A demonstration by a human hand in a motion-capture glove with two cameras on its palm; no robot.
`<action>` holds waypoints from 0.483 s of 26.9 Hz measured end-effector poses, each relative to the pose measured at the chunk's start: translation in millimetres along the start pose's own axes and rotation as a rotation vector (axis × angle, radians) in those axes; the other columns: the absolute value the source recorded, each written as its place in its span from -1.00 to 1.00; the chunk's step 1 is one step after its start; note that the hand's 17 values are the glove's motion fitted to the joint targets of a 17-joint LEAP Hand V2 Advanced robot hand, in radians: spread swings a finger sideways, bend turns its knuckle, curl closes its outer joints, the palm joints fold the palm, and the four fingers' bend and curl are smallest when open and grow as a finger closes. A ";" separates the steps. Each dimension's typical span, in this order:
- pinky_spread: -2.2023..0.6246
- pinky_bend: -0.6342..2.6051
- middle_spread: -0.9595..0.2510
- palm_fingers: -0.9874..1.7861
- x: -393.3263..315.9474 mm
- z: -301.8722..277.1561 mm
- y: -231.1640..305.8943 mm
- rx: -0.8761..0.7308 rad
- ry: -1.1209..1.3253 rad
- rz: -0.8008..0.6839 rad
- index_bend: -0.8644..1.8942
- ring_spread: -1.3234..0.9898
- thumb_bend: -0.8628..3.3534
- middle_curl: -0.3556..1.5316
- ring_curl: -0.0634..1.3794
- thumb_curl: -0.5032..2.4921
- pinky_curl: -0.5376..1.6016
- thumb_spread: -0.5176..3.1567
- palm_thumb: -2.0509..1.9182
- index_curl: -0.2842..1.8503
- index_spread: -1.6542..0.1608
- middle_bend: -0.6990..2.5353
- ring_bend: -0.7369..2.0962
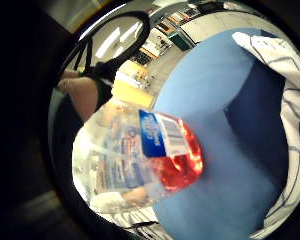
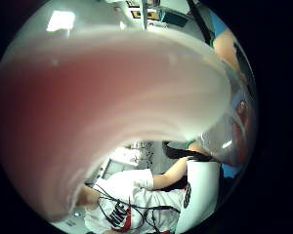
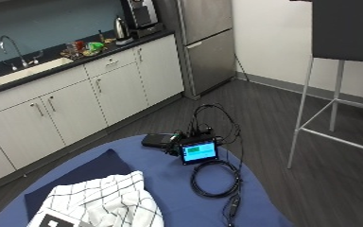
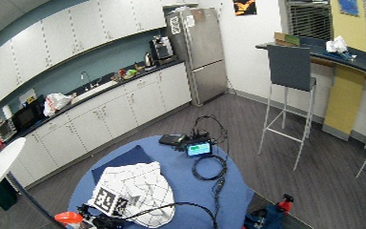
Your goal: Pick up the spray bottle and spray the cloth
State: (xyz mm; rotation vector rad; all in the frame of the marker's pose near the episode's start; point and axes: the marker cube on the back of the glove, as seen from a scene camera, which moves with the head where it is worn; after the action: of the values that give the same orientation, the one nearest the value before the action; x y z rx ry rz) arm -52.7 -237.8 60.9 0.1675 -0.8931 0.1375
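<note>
At 7 o'clock on the round blue table [image 4: 234, 191], checked cloth [image 4: 138, 188] heaped partly over a dark blue mat [image 4: 123, 160]; small screen [image 3: 198, 151] and coiled cable [image 3: 194, 182] toward 12 o'clock, well apart from the cloth. Over the bare tabletop near the cloth but not touching it, spray bottle [image 1: 155, 150] of red liquid, tilted, lifted clear and close against the palm of the right hand [image 1: 82, 95], fingers [image 1: 122, 197] apparently curled round its body. Nozzle direction not discernible. For a clean spray: bring bottle nearer upright, turn nozzle toward the cloth's middle, hold just above the fabric, aim away from screen and cable.
</note>
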 end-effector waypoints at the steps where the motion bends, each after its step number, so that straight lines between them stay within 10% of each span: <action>1: 0.55 -0.43 0.36 0.49 0.4 -2.3 0.1 -0.003 0.010 0.000 -0.28 0.03 -0.60 -0.15 -0.38 -0.30 -0.19 -0.25 0.49 -0.41 0.54 -0.31 -0.21; 13: 0.57 -0.35 0.41 0.31 23.0 -82.0 71.4 0.001 0.293 -0.181 -0.34 0.06 -0.60 -0.18 -0.39 -0.32 -0.16 -0.20 0.48 -0.48 0.48 -0.39 -0.24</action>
State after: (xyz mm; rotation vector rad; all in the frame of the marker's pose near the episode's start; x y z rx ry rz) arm 10.5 -150.2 34.7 0.2222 -0.5826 -0.0072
